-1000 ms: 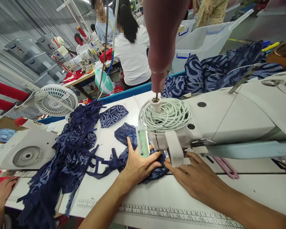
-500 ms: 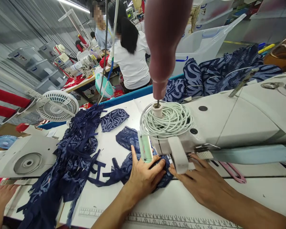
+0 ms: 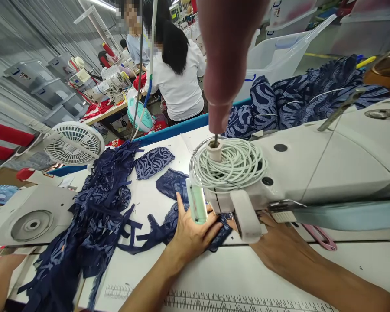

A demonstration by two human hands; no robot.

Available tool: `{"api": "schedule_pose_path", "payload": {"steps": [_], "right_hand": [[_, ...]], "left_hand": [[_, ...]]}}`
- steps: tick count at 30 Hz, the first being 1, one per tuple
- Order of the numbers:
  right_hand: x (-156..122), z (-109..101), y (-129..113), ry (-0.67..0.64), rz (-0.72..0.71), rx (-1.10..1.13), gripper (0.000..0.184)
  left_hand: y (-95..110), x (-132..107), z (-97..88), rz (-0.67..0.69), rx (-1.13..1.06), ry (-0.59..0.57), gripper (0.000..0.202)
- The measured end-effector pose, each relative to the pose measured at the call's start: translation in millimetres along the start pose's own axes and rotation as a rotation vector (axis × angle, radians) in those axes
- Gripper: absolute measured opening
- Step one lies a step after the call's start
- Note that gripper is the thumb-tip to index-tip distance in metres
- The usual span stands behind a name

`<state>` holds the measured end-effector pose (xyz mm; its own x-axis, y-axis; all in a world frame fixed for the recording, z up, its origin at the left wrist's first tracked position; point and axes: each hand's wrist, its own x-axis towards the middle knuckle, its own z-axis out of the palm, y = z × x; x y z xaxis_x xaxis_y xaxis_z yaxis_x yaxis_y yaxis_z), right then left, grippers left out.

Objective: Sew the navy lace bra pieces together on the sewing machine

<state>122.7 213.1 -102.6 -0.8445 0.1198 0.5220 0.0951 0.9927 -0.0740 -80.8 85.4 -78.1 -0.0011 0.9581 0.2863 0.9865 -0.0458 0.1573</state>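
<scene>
My left hand (image 3: 190, 232) rests on navy lace fabric (image 3: 221, 237) under the head of a white sewing machine (image 3: 299, 169). One finger points away across the cloth while the others bend over the piece beside the presser foot. On the other side of the foot is my right hand (image 3: 276, 236), its fingers mostly hidden behind the machine head; a fingertip shows near the cloth. A navy mesh piece (image 3: 170, 182) lies just beyond my left hand, and navy strips (image 3: 146, 242) trail off to its left. A patterned lace piece (image 3: 154, 162) lies farther back.
A heap of navy lace and straps (image 3: 97, 203) covers the table's left. Pale cord (image 3: 230, 167) coils atop the machine under a hanging pinkish object (image 3: 229, 60). Pink scissors (image 3: 320, 237) lie right, bundled lace (image 3: 263, 104) behind. Another person's arm (image 3: 1, 277) shows at left; co-workers sit beyond.
My right hand has slid farther behind the machine head, hiding its fingers more. Less of the fabric shows in front of the foot. My left hand stays almost in place.
</scene>
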Motion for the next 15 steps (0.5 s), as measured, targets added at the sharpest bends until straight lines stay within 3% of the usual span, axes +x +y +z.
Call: {"api": "schedule_pose_path", "payload": {"steps": [7,11,15], "right_hand": [[10.6,-7.3,-0.4,-0.031,0.066,-0.023,0.059],[9.8,-8.1,-1.8,-0.022,0.081,-0.034,0.044],[4.4,-8.1,11.6,0.000,0.198,-0.011,0.035]], "left_hand": [[-12.0,14.6,-13.2,0.064,0.063,-0.075,0.013],[-12.9,19.2,-10.8,0.059,0.083,-0.048,0.012],[-14.6,6.9,-10.9,0.049,0.051,-0.026,0.019]]}}
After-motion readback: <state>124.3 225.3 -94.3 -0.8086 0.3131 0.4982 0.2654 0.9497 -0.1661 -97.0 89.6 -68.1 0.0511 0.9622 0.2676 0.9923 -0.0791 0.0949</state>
